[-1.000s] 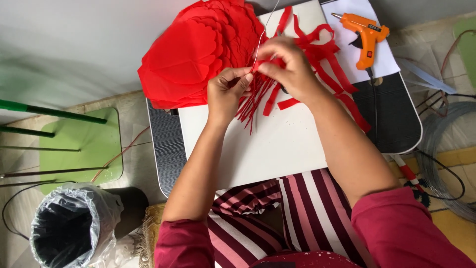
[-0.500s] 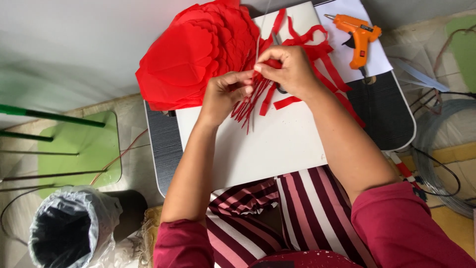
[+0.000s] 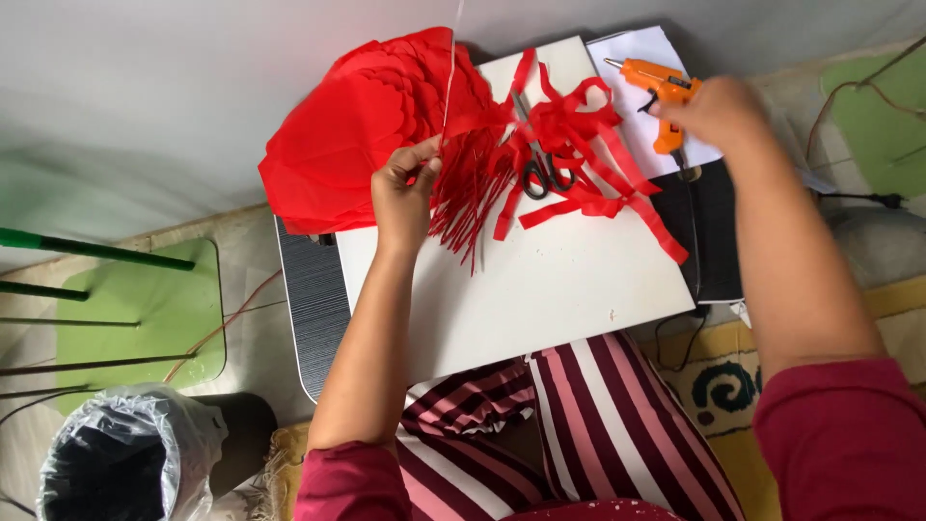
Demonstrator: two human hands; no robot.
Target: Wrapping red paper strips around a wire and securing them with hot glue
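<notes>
Two bare hands work over a white rectangular board that rests on the lap of a seated person in striped trousers, seen from above. The left hand sits at about ten o'clock on the board, its thumb and fingers closed together, pinching the top of a bundle of thin red paper fringe strips against a slim pale stick that runs straight up out of view. The fringe hangs loose toward six o'clock from the pinch. It looks very light, soft and floppy, and would likely tear or crumple under a hard squeeze; the gathered top end, where the strips meet the stick, looks like the sound place to hold it.

The right hand reaches to about one o'clock and lies over the handle of an orange hot glue gun, which rests on a white sheet of paper with its nozzle pointing toward nine o'clock. The fingers curl down over the gun, but whether they have closed around it cannot be told. The gun looks rigid and hard, best taken by its handle, away from the tip.

Between the hands lie black-handled scissors among curling red paper ribbons. A large scalloped red paper piece spreads at eleven o'clock.
</notes>
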